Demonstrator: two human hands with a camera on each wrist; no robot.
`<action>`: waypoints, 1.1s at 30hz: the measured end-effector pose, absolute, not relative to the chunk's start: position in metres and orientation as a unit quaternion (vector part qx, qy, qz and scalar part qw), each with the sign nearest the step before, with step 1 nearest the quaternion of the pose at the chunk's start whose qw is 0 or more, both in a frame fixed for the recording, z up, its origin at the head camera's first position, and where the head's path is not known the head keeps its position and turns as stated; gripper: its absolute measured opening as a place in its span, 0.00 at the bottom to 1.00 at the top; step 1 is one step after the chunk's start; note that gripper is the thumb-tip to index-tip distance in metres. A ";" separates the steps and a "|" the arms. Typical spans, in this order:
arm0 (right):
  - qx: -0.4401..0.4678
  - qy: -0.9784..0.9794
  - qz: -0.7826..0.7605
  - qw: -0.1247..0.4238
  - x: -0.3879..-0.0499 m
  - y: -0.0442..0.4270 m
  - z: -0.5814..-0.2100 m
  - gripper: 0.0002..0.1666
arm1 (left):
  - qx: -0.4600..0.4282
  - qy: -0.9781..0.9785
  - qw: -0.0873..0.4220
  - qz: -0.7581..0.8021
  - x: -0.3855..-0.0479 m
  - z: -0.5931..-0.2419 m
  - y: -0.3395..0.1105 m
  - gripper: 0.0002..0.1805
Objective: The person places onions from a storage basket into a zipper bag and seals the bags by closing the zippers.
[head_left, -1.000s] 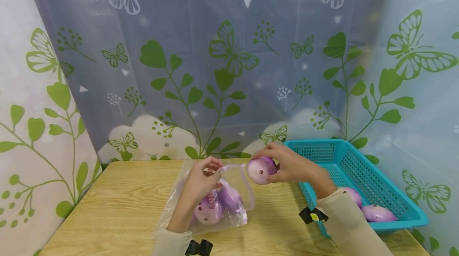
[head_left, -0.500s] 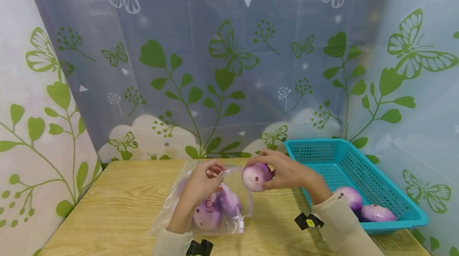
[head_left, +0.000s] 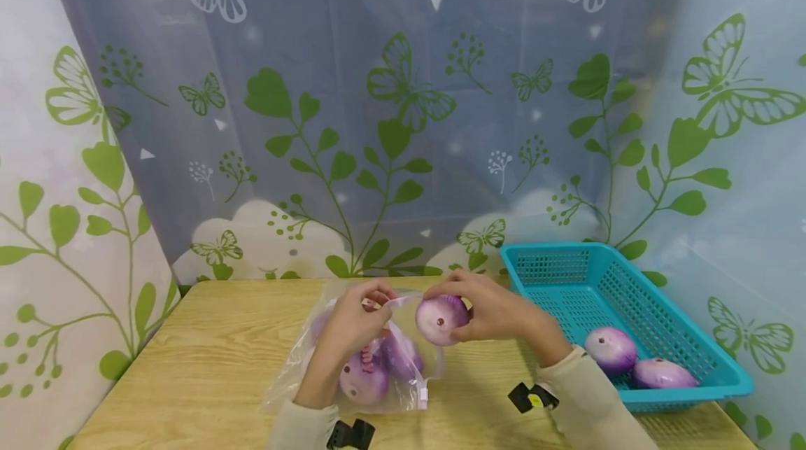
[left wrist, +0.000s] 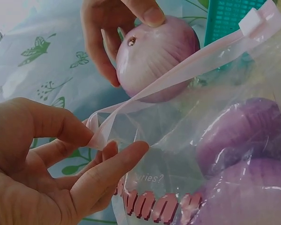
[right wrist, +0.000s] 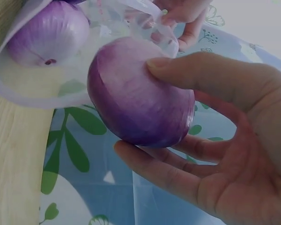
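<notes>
My left hand (head_left: 354,320) pinches the rim of a clear zip bag (left wrist: 178,122) between thumb and fingers; its mouth gapes to the right. Inside the bag lie several purple onions (head_left: 364,380), partly covered by the hand and by pink print on the plastic. At the bag's mouth, my right hand (head_left: 488,306) grips another purple onion (right wrist: 138,93), thumb on one side and fingers on the other. In the right wrist view this onion stands just outside the opening, close to the rim. A white slider (left wrist: 251,22) sits at one end of the zip.
To the right stands a turquoise perforated basket (head_left: 655,310) with two purple onions (head_left: 611,350) at its near end. Both bag and basket rest on a wooden table (head_left: 208,359). Behind it hangs a patterned cloth (head_left: 340,121) with leaves and butterflies.
My right hand has brought its onion left and slightly down, up to the bag's opening. The left hand has shifted only slightly and keeps its hold on the rim.
</notes>
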State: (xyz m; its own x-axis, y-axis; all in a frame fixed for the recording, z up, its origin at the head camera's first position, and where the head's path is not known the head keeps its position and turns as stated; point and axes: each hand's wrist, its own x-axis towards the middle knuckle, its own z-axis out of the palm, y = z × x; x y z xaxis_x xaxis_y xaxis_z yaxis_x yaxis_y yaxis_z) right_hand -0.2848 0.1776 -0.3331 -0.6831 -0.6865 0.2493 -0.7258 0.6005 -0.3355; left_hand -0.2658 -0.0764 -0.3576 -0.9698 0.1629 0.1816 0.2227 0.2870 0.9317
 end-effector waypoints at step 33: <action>0.351 -0.863 0.352 0.091 -0.274 0.133 -0.382 0.40 | -0.071 -0.782 0.062 -0.616 -0.267 -0.355 -0.079 0.07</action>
State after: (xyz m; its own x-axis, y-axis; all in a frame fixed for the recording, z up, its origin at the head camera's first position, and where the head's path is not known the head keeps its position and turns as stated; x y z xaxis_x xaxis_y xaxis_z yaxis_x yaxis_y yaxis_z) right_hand -0.2741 0.1328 -0.3823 -0.7364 -0.5420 0.4049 -0.6706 0.5057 -0.5426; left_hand -0.2667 -0.0792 -0.3548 -0.9822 0.0342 0.1848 0.1876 0.2314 0.9546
